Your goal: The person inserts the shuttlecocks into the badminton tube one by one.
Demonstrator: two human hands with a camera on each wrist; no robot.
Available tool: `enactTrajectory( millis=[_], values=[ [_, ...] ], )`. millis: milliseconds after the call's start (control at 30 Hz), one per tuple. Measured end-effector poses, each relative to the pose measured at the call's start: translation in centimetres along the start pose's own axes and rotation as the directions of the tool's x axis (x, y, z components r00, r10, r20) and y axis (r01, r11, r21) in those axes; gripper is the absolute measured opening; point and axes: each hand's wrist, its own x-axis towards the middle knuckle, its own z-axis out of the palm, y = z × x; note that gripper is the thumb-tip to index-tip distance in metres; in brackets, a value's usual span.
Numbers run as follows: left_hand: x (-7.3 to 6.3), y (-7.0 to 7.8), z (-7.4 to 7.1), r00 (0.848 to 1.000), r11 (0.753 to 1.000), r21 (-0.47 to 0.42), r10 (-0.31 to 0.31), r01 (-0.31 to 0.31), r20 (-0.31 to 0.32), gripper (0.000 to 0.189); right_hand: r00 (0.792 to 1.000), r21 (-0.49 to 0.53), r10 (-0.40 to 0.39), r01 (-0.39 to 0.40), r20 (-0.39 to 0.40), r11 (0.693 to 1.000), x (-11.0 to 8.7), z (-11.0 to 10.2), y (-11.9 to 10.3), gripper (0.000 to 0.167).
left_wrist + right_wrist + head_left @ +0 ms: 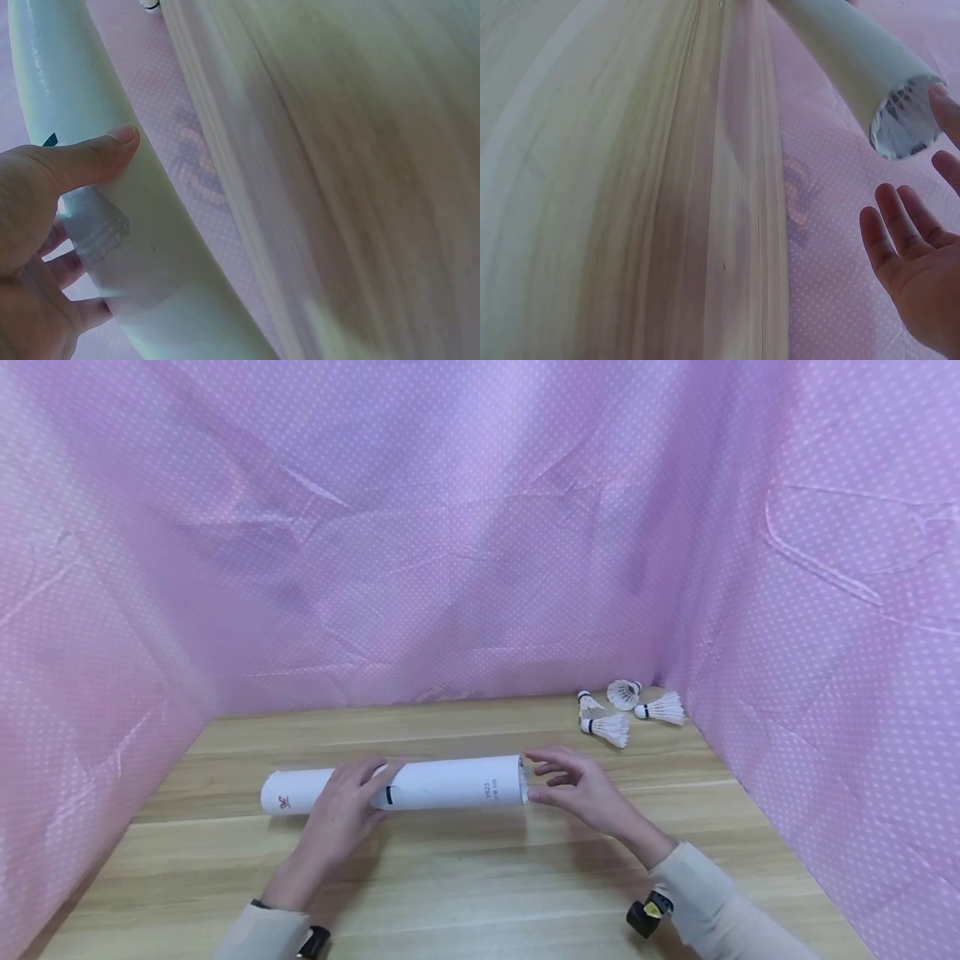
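A long white shuttlecock tube (pixel 450 783) lies sideways in the head view, with a red logo near its left end and dark print near its right. My left hand (pixel 347 802) grips it left of the middle; in the left wrist view the thumb (pixel 97 157) crosses the tube and the fingers reach round its other side. My right hand (pixel 581 789) is at the uncapped right end, fingers loosely bent and apart, holding nothing. White feathers (pixel 907 124) show inside that end in the right wrist view. Whether a right fingertip touches the rim I cannot tell.
Several loose white shuttlecocks (pixel 609 727) with dark bands lie at the wooden table's (pixel 465 877) back right corner. Pink dotted cloth (pixel 480 568) hangs behind the table and along both sides. Each wrist wears a small black camera (pixel 647 917).
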Motion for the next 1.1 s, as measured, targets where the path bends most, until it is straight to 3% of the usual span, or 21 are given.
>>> enactTrajectory(
  millis=[167, 333, 733, 933, 1100],
  values=[
    [-0.2, 0.0, -0.2, 0.999, 0.999, 0.008, -0.032, 0.032, 0.02, 0.088, 0.999, -0.008, 0.04, -0.04, -0.019, 0.999, -0.2, -1.2, 0.9, 0.057],
    [-0.5, 0.0, -0.4, 0.996, 0.998, 0.005, -0.066, 0.066, 0.053, 0.089, 0.999, -0.082, 0.027, -0.03, -0.038, 0.996, -0.2, -3.3, 2.0, 0.055],
    [-0.7, -0.2, -0.2, 0.999, 0.999, -0.002, -0.038, 0.038, 0.027, 0.09, 0.987, -0.309, -0.011, -0.039, -0.158, 0.95, -0.4, -9.9, 3.8, 0.054],
    [-0.6, -0.2, -0.1, 0.999, 0.999, 0.0, -0.045, 0.045, 0.031, 0.09, 0.976, -0.357, 0.047, -0.123, -0.212, 0.926, -0.5, -12.3, 5.3, 0.063],
    [-0.8, -0.3, -0.1, 0.999, 0.999, 0.001, -0.041, 0.04, 0.025, 0.09, 0.97, -0.339, 0.107, -0.177, -0.217, 0.924, -0.3, -13.4, 6.6, 0.069]
  ],
)
